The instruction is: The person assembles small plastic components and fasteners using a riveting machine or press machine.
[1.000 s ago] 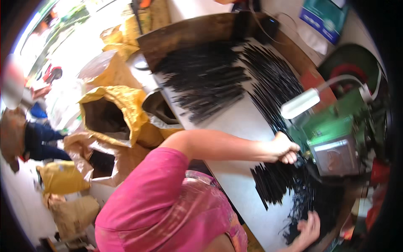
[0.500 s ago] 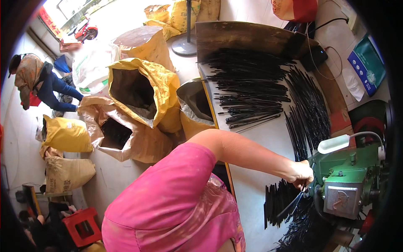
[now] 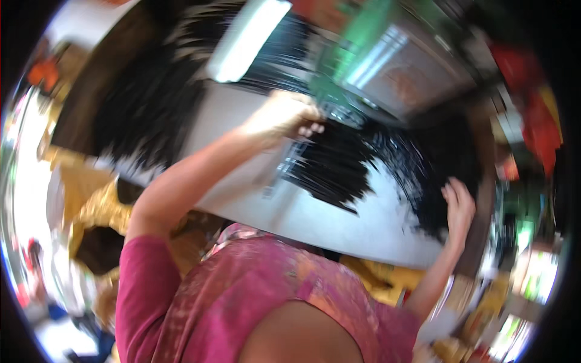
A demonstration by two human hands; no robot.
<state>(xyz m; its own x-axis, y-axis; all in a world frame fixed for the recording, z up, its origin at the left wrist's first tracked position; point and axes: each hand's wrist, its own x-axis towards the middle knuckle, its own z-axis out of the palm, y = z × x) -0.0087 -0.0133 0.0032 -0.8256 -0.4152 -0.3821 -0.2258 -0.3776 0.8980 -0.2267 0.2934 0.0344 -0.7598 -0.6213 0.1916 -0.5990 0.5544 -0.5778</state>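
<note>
My left hand (image 3: 284,121) is closed at the front of a green machine (image 3: 363,60), above a bundle of thin black strips (image 3: 336,166). A blurred, thin metal tool (image 3: 289,158) points down from its curled fingers; its exact kind is smeared by motion. My right hand (image 3: 460,209) is at the right edge of a loose heap of black strips (image 3: 417,175), fingers stretched and slightly apart, with nothing visible in them. Whether it touches the heap I cannot tell.
A white lamp (image 3: 248,39) hangs over the pale tabletop (image 3: 381,227). More black strips (image 3: 145,106) lie in rows at the left, inside a brown board rim (image 3: 82,109). An open yellow sack (image 3: 100,212) stands beyond the table's left edge.
The view has swung round to the right, so the machine now sits at the upper middle. My right hand has come into view by the heap; my left hand stays near the machine.
</note>
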